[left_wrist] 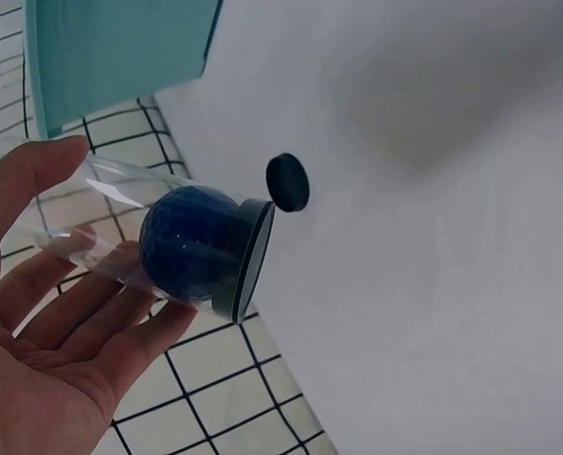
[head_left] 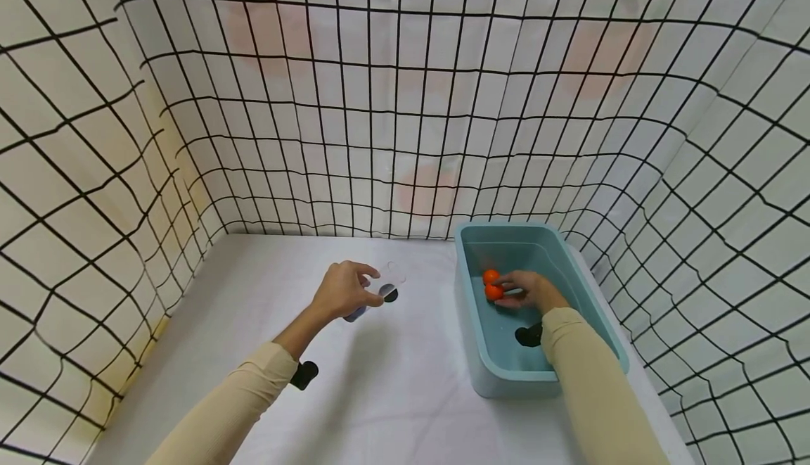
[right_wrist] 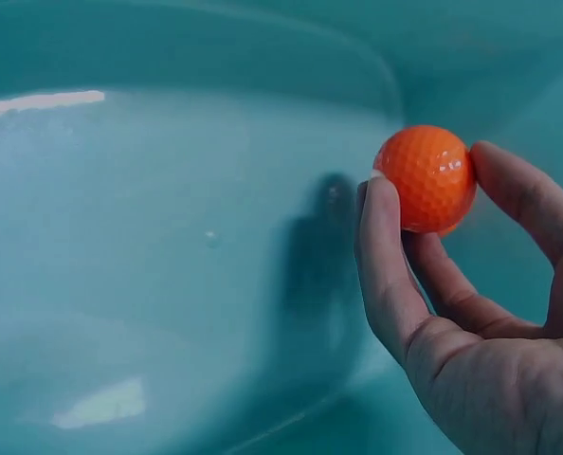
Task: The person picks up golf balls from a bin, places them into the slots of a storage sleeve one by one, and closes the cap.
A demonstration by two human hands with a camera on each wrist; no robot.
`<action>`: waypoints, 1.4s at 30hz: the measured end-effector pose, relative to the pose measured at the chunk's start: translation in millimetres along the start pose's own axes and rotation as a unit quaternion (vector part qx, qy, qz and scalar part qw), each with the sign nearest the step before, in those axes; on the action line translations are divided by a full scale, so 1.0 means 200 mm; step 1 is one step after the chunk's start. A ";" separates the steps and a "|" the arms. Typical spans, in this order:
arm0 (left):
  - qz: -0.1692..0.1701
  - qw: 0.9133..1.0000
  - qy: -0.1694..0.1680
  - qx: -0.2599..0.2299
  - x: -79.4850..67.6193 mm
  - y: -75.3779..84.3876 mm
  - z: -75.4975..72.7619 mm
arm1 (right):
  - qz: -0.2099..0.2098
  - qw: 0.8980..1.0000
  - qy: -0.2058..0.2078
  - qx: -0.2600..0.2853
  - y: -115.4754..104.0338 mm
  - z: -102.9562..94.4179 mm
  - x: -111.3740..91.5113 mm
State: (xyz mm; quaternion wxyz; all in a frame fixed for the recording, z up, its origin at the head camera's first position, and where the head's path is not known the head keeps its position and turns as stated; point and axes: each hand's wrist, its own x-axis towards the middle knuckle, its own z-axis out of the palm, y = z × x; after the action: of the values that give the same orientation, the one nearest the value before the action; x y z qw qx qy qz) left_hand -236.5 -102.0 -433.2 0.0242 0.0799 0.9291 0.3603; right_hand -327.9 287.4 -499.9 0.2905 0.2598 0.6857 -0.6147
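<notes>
My left hand (head_left: 342,290) holds a clear tube (left_wrist: 106,204) above the table, thumb on one side and fingers along the other. Inside the tube a dark blue golf ball (left_wrist: 182,242) rests against the black cap (left_wrist: 244,261) that closes one end. My right hand (head_left: 524,289) is down in the teal bin (head_left: 477,324), where thumb and fingers pinch an orange golf ball (right_wrist: 426,178). In the head view a second orange ball (head_left: 491,277) shows right beside the pinched one.
A loose black cap (left_wrist: 287,182) lies on the white tablecloth (head_left: 418,380), just beyond the tube. Black netting (head_left: 399,110) over pale fabric surrounds the table at the back and both sides. The bin stands at the table's right, near the net.
</notes>
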 end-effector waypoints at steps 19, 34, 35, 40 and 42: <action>0.018 1.000 -0.012 -0.002 0.03 0.04 0.02 | -0.118 0.983 -0.117 -0.083 -0.35 0.13 -0.37; 0.035 0.999 -0.022 0.007 0.06 0.12 0.05 | -0.167 0.952 -0.180 -0.182 -0.43 0.48 -0.58; 0.034 0.999 -0.022 0.006 0.06 0.12 0.05 | -0.164 0.953 -0.179 -0.180 -0.42 0.50 -0.59; 0.027 0.999 -0.025 0.003 0.06 0.13 0.06 | -0.160 0.952 -0.184 -0.183 -0.41 0.58 -0.58; 0.026 0.999 -0.026 0.002 0.06 0.13 0.06 | -0.160 0.952 -0.184 -0.185 -0.40 0.60 -0.57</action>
State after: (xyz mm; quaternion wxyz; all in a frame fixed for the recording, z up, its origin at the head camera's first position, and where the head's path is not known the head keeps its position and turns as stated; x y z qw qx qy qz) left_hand -243.0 -73.7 -424.6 0.0388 0.1134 0.9265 0.3567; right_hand -295.5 160.1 -371.1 0.3524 -0.0293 0.7545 -0.5528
